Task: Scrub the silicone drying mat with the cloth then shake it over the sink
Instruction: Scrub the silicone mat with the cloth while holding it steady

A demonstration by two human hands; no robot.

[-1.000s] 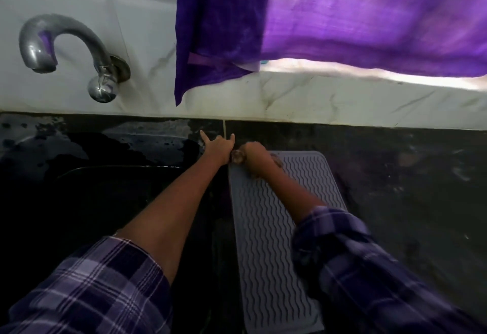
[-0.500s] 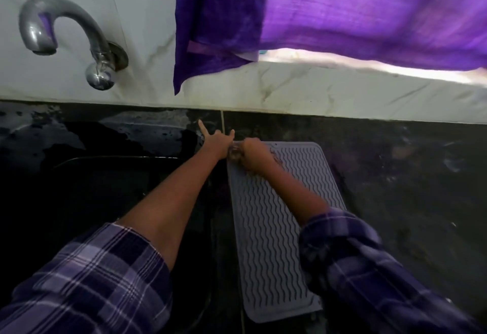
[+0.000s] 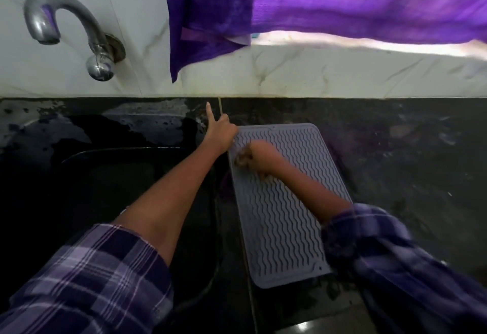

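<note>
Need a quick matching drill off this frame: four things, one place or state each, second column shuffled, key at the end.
Things:
1. drying mat
2. tap
3. left hand
4. purple cloth

Place or state:
A. hangs over the wall above the counter
B. pins the mat's far left corner, one finger raised
C. lies flat on the dark counter, right of the sink
D. mounted on the white wall, top left

Pairs: 1-C, 2-D, 3-B, 4-A

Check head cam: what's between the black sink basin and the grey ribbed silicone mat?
Head view: a bare strip of dark counter separates the black sink basin from the grey ribbed silicone mat; the left forearm crosses above it.
</note>
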